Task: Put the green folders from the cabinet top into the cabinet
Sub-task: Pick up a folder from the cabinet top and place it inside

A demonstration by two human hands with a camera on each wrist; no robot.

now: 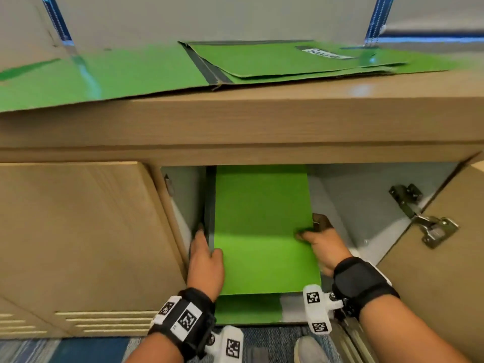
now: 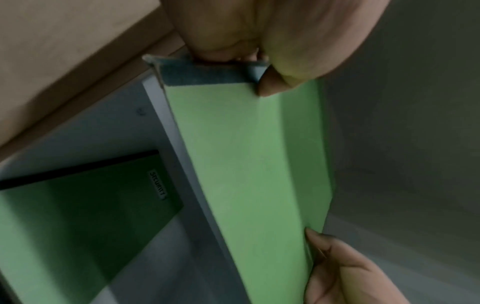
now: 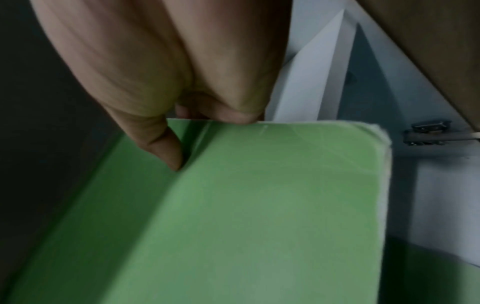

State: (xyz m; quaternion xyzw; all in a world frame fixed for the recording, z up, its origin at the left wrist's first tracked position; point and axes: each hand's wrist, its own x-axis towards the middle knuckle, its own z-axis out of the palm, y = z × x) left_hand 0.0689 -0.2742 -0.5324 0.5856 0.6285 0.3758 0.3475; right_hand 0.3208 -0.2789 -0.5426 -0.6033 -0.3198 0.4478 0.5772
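Both hands grip one green folder (image 1: 264, 231) halfway into the open cabinet (image 1: 366, 189), left hand (image 1: 205, 260) curled round its dark spine, right hand (image 1: 324, 248) pinching the opposite edge, while more green folders (image 1: 288, 61) lie on the cabinet top (image 1: 262, 111).

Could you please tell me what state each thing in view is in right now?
Held green folder: closed, partway into the cabinet, gripped at both side edges.
Left hand: grips the folder's dark spine edge.
Right hand: pinches the folder's right edge.
Cabinet door: swung open.
Lower folder: lying flat inside the cabinet.
Folders on the cabinet top: lying flat, stacked, not yet stored.
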